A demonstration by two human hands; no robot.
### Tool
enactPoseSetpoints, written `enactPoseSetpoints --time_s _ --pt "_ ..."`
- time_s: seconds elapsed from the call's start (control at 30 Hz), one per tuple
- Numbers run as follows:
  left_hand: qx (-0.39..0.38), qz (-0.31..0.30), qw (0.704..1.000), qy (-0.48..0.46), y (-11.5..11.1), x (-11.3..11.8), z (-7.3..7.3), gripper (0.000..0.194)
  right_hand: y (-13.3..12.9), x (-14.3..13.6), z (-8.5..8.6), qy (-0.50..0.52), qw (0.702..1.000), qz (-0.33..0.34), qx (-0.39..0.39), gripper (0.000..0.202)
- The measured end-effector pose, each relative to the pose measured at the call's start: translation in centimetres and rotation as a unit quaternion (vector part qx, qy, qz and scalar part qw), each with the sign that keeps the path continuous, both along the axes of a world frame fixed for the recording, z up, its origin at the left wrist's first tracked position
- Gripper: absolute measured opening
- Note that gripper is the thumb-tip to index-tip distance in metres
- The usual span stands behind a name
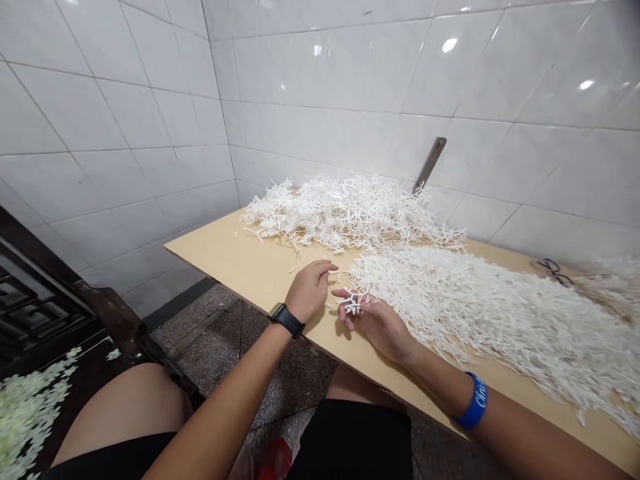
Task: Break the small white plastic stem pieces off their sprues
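Between the thumb and fingers of my right hand is a small white branched plastic piece, its thin twigs sticking out past the fingertips. Just left of it, my left hand hovers over the board near its front edge, index finger stretched out and nothing visible in it; its other fingers are partly hidden. A loose heap of white branched pieces lies beyond both hands. To the right of my right hand spreads a flatter, denser layer of thin white pieces.
The light wooden board stands against a tiled wall. A metal bracket rises behind the heap, and dark-handled scissors lie at the back right. Pale flower pieces cover a dark wooden seat at lower left.
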State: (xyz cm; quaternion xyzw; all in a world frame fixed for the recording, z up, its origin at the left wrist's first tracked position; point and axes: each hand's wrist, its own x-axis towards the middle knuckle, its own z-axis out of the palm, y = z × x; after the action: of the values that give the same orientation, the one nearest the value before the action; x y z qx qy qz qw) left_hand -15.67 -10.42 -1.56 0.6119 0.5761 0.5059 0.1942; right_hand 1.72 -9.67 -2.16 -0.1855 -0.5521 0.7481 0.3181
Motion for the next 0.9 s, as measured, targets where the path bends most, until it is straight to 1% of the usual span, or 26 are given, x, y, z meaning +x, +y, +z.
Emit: enactPoseSetpoints --time_s 0.1,0.17,0.23,0.33,0.4,0.47,0.53,0.57,0.6,0.67,0.7,0.73,0.9 --pt "0.039 0.033 0.998 -0.040 -2.2 1.1 0.4 0.027 -0.1 0.0 0.1 0.013 1.000 0.001 -0.016 0.045" --pt "0.042 0.054 0.995 -0.071 -3.9 1.8 0.6 0.024 -0.2 -0.2 0.0 0.014 0.999 -0.006 -0.029 0.049" --pt "0.029 0.038 0.995 -0.084 -5.4 2.5 0.6 0.021 -0.3 -0.3 -0.2 0.011 0.999 -0.012 -0.035 0.050" --pt "0.009 -0.026 0.996 -0.086 -6.6 3.1 0.3 0.022 -0.3 -0.4 -0.4 -0.003 0.999 -0.023 -0.034 0.046" --pt "0.009 -0.052 0.996 -0.076 -6.9 3.1 0.2 0.027 -0.4 -0.4 -0.4 -0.006 0.999 -0.034 -0.020 0.044" --pt "0.016 -0.063 0.996 -0.053 -7.0 3.0 0.2 0.037 -0.4 -0.4 -0.2 -0.015 0.999 -0.036 -0.005 0.045" --pt "0.022 -0.057 0.998 -0.026 -7.0 2.8 0.0 0.049 -0.5 -0.4 0.0 -0.043 0.998 -0.042 0.005 0.047" --pt "0.025 -0.046 0.998 -0.015 -7.1 2.8 -0.1 0.050 -0.5 -0.4 0.1 -0.056 0.997 -0.051 0.009 0.046" --pt "0.030 -0.032 0.999 -0.007 -7.1 2.7 -0.3 0.047 -0.6 -0.4 0.2 -0.064 0.996 -0.060 0.012 0.045" --pt "0.042 -0.001 0.999 0.000 -7.1 2.8 -0.6 0.031 -0.6 -0.5 0.2 -0.068 0.995 -0.073 0.016 0.044" --pt "0.046 0.011 0.999 -0.002 -7.1 2.8 -0.8 0.024 -0.7 -0.5 0.2 -0.068 0.995 -0.072 0.015 0.045" --pt "0.046 0.019 0.999 -0.006 -7.1 2.9 -1.0 0.021 -0.7 -0.5 0.2 -0.070 0.995 -0.067 0.013 0.046" --pt "0.043 0.021 0.999 -0.016 -7.1 3.2 -1.2 0.024 -0.5 -0.7 -0.2 -0.076 0.996 -0.052 0.012 0.047"
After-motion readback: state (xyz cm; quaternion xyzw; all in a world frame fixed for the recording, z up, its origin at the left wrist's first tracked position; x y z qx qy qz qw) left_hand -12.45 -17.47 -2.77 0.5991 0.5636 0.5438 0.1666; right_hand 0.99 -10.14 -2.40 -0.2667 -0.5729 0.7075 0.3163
